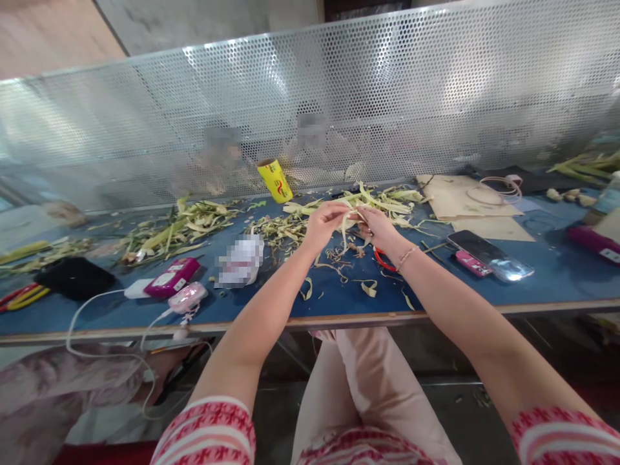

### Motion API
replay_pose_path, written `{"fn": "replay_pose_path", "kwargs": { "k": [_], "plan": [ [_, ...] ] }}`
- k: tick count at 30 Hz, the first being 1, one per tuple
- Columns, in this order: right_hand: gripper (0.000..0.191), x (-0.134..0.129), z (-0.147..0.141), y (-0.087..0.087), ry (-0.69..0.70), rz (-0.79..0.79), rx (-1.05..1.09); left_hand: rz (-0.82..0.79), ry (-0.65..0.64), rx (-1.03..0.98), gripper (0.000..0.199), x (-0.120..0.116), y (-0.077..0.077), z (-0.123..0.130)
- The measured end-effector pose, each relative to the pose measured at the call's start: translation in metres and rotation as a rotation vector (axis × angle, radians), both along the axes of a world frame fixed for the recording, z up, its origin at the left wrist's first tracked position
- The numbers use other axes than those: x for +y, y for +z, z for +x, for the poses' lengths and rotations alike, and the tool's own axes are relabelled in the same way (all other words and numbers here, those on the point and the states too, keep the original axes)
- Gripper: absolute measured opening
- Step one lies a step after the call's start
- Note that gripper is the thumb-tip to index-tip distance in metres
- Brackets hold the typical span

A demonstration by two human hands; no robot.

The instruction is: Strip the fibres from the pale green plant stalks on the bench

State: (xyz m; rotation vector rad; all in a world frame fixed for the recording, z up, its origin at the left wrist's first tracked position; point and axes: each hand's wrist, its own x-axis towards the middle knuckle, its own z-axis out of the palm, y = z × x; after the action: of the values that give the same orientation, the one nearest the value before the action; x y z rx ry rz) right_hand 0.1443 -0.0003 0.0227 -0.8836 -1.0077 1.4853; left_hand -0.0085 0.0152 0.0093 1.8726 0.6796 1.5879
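Note:
Both hands meet above the blue table, over a heap of pale green husk strips. My left hand is closed, its fingers pinching a thin pale husk strip. Close against it on the right, my right hand pinches the same strip, with a bracelet at the wrist. The strip's lower end hangs down between the hands. Red-handled scissors, partly hidden, lie beneath my right wrist. Small curled scraps are scattered on the table nearer the front edge.
A yellow tube stands tilted by the perforated metal screen. Left lie a white packet, magenta device, white cable and black pouch. Right are a phone, cardboard and another magenta device. A person's legs show lower left.

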Motion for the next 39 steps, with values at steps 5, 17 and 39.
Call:
{"fn": "replay_pose_path", "kwargs": {
  "k": [5, 17, 39],
  "plan": [
    [0.016, -0.001, 0.000, 0.001, -0.009, 0.007, -0.002, -0.024, -0.051, 0.095, 0.020, -0.004, 0.001, 0.000],
    [0.010, -0.001, -0.006, -0.003, -0.051, 0.127, -0.127, -0.293, 0.008, 0.087, 0.025, -0.007, 0.005, 0.006],
    [0.013, -0.009, -0.004, 0.011, 0.022, 0.011, 0.093, -0.153, 0.074, 0.230, 0.019, -0.007, 0.000, 0.005]
  ]
}}
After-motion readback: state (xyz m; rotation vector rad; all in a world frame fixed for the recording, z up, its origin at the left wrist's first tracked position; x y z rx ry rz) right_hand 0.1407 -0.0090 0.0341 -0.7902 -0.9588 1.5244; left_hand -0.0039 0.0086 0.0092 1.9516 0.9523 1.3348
